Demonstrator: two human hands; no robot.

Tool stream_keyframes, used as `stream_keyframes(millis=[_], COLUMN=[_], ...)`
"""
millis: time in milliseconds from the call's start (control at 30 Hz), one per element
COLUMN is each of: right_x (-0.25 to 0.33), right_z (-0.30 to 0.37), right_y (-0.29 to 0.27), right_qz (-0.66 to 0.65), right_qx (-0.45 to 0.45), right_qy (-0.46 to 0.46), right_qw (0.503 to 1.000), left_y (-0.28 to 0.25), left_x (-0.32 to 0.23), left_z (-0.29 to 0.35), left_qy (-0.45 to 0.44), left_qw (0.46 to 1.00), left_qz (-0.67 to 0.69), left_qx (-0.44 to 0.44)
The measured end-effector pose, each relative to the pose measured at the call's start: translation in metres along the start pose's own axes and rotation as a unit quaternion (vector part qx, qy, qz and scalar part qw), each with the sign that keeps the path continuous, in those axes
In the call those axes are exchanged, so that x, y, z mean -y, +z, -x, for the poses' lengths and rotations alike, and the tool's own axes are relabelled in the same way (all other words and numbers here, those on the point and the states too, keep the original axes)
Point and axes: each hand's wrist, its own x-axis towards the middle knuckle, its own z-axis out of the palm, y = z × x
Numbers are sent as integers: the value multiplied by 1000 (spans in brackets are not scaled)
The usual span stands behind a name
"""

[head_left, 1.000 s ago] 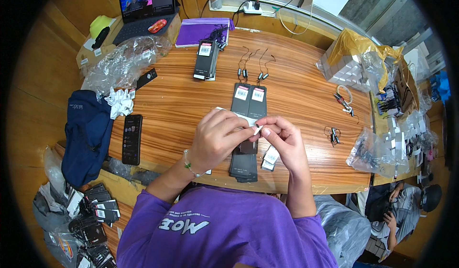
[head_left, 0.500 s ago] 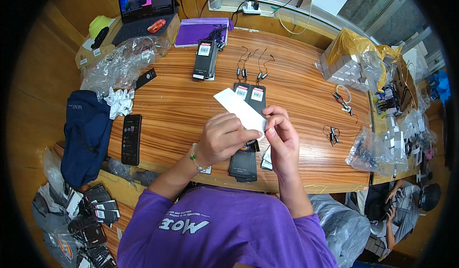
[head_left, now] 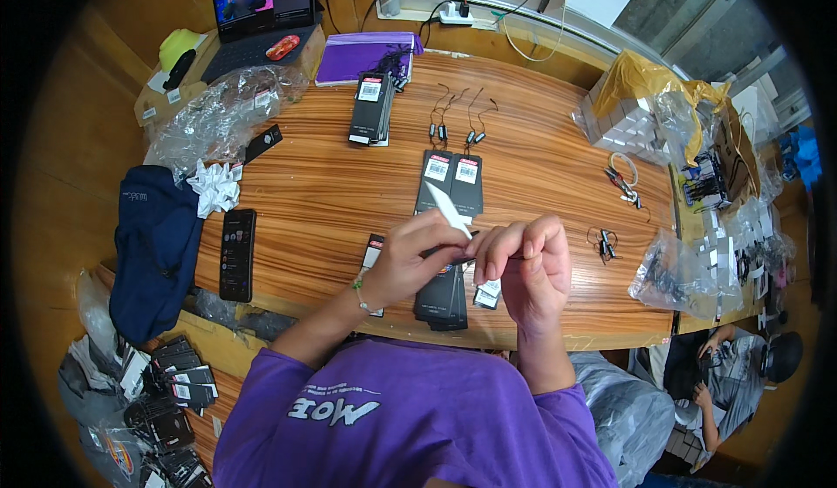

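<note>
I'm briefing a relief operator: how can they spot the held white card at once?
Find the striped wooden table, then the left hand over it, with a bracelet at the wrist. The white card juts from that hand, slanting away toward two dark tags lying side by side. Unlike those labelled tags, it is held up and shows a plain face.

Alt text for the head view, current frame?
A person's left hand holds a white card above a wooden table, with the right hand close beside it. Two dark tags lie side by side just beyond; a black phone lies to the left.
</note>
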Motion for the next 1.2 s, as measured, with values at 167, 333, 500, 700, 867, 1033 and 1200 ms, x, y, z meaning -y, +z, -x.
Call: stream_keyframes(millis=[167,333,500,700,867,1033,1200], right_x=[-4,-5,5,9,12,12,6], right_z=[-8,-11,-12,-11,-6,0,2], right_y=[4,-3,-7,-12,-19,-16,-8], right_qz=[-62,-131,-129,-136,-91,83,127], right_qx=[-52,-44,-81,-77,-71,-105,-88], right_qy=[3,-18,-31,-40,-15,68,130], right_qw=[997,990,988,987,993,989,979], left_y=[20,26,31,21,12,6,9], left_x=[-3,9,16,7,1,-6,-14], left_z=[6,9,10,1,-8,-8,-10], left_qy=[-83,-130,-80,-103,17,-14,-71], left_qw=[993,980,962,986,997,994,953], left_qz=[70,142,250,118,-23,50,269], left_qx=[44,58,-74,-60,-78,-95,-119])
